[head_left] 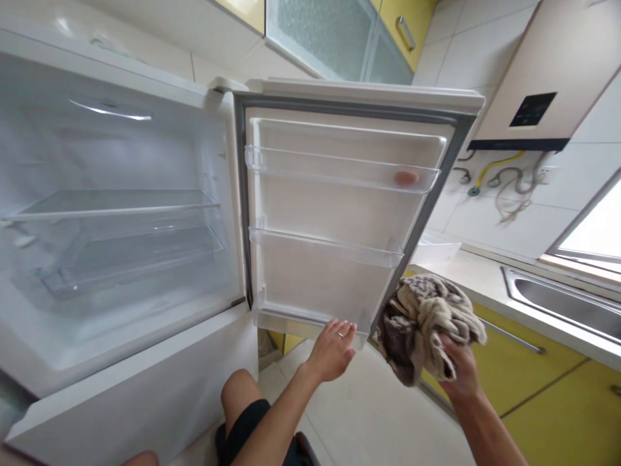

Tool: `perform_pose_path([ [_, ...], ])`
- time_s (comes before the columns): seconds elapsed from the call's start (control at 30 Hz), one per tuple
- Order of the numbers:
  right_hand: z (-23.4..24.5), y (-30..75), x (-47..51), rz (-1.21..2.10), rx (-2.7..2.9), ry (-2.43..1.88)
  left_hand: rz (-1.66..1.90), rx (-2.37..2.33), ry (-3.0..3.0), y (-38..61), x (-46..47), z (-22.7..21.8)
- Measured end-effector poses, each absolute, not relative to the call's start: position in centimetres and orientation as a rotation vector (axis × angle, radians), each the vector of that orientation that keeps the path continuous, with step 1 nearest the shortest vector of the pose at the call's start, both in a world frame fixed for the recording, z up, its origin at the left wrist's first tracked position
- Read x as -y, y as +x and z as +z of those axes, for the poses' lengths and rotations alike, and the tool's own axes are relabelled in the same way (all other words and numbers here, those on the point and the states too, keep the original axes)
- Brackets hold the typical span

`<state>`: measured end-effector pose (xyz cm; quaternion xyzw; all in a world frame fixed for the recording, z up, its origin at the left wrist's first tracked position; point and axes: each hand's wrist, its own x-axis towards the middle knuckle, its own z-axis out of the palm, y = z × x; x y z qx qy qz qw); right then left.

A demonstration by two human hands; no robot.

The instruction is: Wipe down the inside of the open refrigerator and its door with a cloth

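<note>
The refrigerator door [315, 207] stands wide open, its inner side facing me. At its bottom, my left hand [334, 349] rests over the rim of the lowest clear door bin [286, 323], fingers stretched out and a ring on one. A bunched brown and beige towel [431, 317] is in my right hand [460, 369], beside the door's lower right corner. My fingers there are partly hidden by the folds. A small reddish-brown oval object, perhaps an egg [406, 177], sits in the top door bin [339, 167].
The refrigerator interior [121, 155] on the left has a glass shelf [116, 202] and a clear drawer [140, 259]. On the right are a counter [485, 275] with a sink [563, 304], yellow cabinets [543, 369] and a wall-mounted heater [538, 71] with hoses below. My knee [240, 391] is near the door.
</note>
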<state>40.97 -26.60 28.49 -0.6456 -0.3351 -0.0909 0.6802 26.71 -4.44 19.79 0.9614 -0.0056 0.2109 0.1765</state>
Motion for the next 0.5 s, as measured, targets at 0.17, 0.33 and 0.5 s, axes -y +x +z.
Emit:
perform_pose_path([
  [0.17, 30.0, 39.2, 23.9, 0.027, 0.616, -1.412, 0.508, 0.048, 2.326, 25.5, 3.3, 20.6],
  [0.33, 30.0, 37.9, 22.3, 0.067, 0.639, -1.455, 0.756, -0.307, 1.548, 23.3, 3.8, 23.1],
  [0.5, 29.7, 35.1, 19.5, 0.14, 0.695, -1.351, 0.446, -0.364, 0.966, 20.2, 6.0, 26.3],
])
